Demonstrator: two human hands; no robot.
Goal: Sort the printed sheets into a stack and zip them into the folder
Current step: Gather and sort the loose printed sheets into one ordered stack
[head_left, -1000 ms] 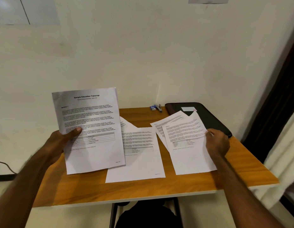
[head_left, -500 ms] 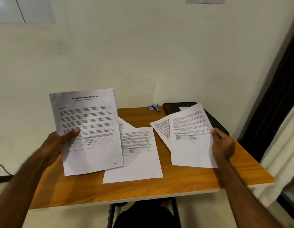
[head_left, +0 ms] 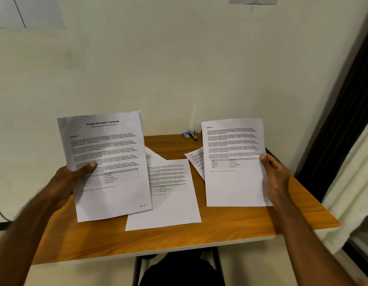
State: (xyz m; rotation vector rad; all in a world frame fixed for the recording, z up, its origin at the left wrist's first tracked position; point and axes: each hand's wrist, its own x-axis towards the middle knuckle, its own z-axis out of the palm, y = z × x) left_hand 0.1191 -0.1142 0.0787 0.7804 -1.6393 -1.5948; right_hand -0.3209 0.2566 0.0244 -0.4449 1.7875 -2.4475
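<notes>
Desk [head_left: 179, 240]: 3 sheets flat, 2 held

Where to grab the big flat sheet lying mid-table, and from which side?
Take the flat sheet by its near edge, coming from the front. That edge lies bare on the table, while its left side sits behind the pages in the left hand and its far end overlaps another sheet.

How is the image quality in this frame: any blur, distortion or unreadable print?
Head view: both forearms smear with motion blur, right hand softest; wide-angle bending curves the wall edge at right; the title on the left hand's sheet reads, body text does not; the table sheet is duller, its print illegible.
</notes>
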